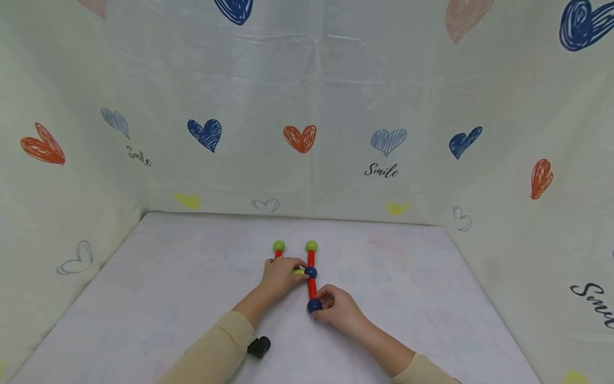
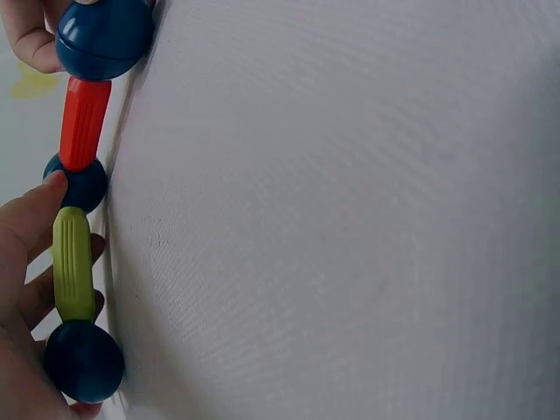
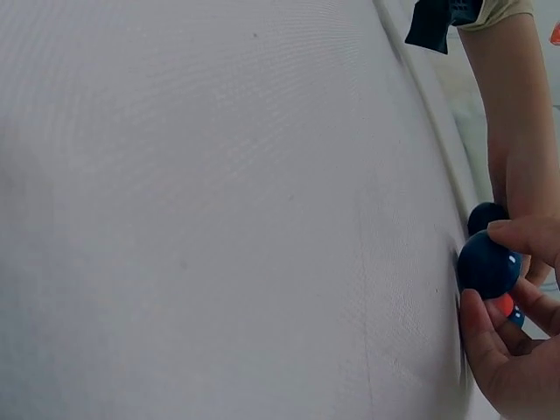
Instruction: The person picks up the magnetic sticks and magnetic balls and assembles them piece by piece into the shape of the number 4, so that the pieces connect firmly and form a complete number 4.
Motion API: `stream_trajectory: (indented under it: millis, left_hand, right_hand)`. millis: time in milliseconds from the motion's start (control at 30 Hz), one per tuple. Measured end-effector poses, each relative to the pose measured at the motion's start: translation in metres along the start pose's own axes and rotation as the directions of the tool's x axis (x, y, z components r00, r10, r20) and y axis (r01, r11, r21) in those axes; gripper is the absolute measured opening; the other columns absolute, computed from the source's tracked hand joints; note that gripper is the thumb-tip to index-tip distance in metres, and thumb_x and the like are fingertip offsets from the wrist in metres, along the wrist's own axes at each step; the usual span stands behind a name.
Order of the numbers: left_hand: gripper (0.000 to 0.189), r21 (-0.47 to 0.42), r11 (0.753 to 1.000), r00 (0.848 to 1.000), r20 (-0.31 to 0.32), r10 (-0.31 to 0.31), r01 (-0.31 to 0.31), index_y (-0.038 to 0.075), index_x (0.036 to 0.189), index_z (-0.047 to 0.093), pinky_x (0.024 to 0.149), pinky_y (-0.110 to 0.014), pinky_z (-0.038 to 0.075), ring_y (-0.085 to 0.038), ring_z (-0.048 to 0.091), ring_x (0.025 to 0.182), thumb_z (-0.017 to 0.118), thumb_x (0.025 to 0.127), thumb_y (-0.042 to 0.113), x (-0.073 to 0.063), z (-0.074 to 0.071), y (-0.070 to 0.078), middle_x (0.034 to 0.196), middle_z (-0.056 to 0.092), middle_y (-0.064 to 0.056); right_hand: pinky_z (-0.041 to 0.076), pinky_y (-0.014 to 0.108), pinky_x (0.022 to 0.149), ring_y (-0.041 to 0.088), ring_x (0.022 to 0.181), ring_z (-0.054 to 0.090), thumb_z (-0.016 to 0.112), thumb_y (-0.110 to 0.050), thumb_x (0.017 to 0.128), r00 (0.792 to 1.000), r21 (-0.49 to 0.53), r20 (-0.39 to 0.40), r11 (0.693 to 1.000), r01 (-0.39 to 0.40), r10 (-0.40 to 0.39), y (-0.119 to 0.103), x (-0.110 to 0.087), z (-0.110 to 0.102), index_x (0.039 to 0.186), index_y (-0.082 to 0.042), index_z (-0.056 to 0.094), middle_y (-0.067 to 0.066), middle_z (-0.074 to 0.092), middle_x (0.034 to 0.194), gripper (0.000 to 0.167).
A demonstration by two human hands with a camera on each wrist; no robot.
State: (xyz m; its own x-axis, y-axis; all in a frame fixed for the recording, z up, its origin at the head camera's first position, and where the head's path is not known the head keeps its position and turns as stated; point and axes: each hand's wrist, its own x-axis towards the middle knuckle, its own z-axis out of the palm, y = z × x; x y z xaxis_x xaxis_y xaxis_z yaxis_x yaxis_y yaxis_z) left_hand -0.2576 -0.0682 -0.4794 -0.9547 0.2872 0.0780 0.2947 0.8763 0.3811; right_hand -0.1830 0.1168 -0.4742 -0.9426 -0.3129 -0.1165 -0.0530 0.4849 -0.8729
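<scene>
A ball-and-stick toy structure lies on the table. In the head view, red sticks (image 1: pixel 312 288) join the near blue ball (image 1: pixel 314 305), the middle blue ball (image 1: pixel 310 272) and a green ball (image 1: pixel 311 246). My left hand (image 1: pixel 281 277) grips the structure: its thumb presses the middle ball, and its fingers reach behind the yellow-green stick (image 2: pixel 73 265) and another blue ball (image 2: pixel 84 361), which the hand hides from the head view. A second green ball (image 1: pixel 279 246) tops a partly hidden red stick. My right hand (image 1: pixel 341 311) pinches the near blue ball (image 3: pixel 488 265) between thumb and fingers.
The white-covered table (image 1: pixel 408 298) spreads around the structure. A patterned cloth wall (image 1: pixel 307 176) with hearts stands behind it and along both sides. A black object (image 1: pixel 259 347) shows at the left sleeve.
</scene>
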Motion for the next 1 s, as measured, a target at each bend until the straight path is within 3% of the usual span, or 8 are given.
stream_trajectory:
  millis: [233,633,800,1000]
  left_hand:
    - [0.029,0.009,1.0,1.0,0.002,-0.026,0.026,0.024,0.105,0.074,0.088,-0.055,0.04,-0.018,0.061,0.089,0.077,0.082,0.041,-0.001,0.001,0.003,0.086,0.069,0.007]
    - [0.031,-0.003,0.999,0.999,0.006,-0.049,0.05,0.023,0.106,0.074,0.087,-0.055,0.041,-0.018,0.061,0.09,0.077,0.082,0.041,0.0,0.0,0.005,0.09,0.07,0.006]
    - [0.031,-0.016,0.999,0.999,-0.011,-0.031,0.031,0.022,0.106,0.073,0.089,-0.056,0.04,-0.019,0.061,0.094,0.08,0.08,0.037,-0.002,-0.005,0.003,0.093,0.07,0.005]
    - [0.033,-0.016,1.0,0.999,-0.048,0.01,-0.011,0.021,0.107,0.072,0.092,-0.055,0.043,-0.026,0.057,0.11,0.079,0.08,0.038,-0.011,-0.013,-0.002,0.111,0.068,0.0]
  right_hand:
    - [0.046,0.025,0.057,0.015,0.068,0.055,0.083,-0.007,0.074,0.999,0.007,-0.013,0.999,0.033,-0.033,-0.003,-0.002,0.002,0.098,-0.004,0.062,0.0,0.059,0.075,0.031]
    - [0.048,0.026,0.058,0.016,0.069,0.056,0.083,-0.005,0.073,1.0,0.004,-0.021,1.0,0.016,-0.016,-0.003,0.0,0.002,0.097,-0.004,0.062,0.001,0.06,0.078,0.032]
    - [0.048,0.026,0.059,0.015,0.069,0.056,0.084,-0.006,0.073,1.0,-0.002,-0.012,1.0,0.016,-0.016,-0.002,0.0,0.001,0.098,-0.004,0.062,0.0,0.06,0.078,0.033]
    - [0.05,0.029,0.062,0.016,0.077,0.056,0.084,-0.013,0.075,1.0,-0.047,-0.024,0.999,-0.014,0.013,-0.002,-0.001,-0.008,0.1,-0.007,0.063,0.0,0.061,0.089,0.033]
